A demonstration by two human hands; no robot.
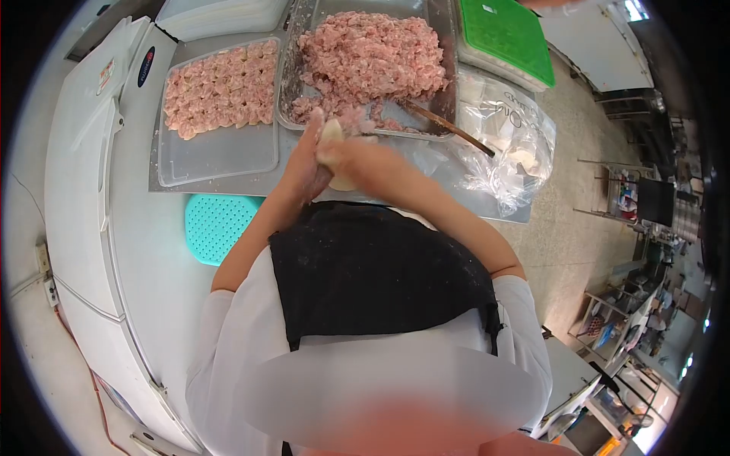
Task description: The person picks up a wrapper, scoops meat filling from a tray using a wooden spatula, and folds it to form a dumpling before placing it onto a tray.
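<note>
The person stands close against the near edge of the metal worktop (228,182), both hands brought together just above that edge so the folding happens within easy reach of the filling. The left hand (308,156) is cupped around a pale dumpling wrapper (332,135), fingers curled under it like a small bowl so the filling stays in place; the right hand (357,156) presses against the same wrapper from the other side, pinching or shaping it, though the exact finger grip is blurred. Directly beyond the hands, toward the far edge, sits a steel pan (449,61) heaped with minced pink filling (369,57), and a wooden stick (449,125) leans on its near right corner, handle pointing outward where the right hand could take it. To the left of the pan a clear plastic tray (217,152) holds rows of finished dumplings (220,87) packed at its far end, the near half bare. A plastic bag of wrappers (513,140) lies at the worktop's right edge. A teal perforated mat (217,224) lies by the near left corner, and a green lid (506,34) covers a container at the far right.
</note>
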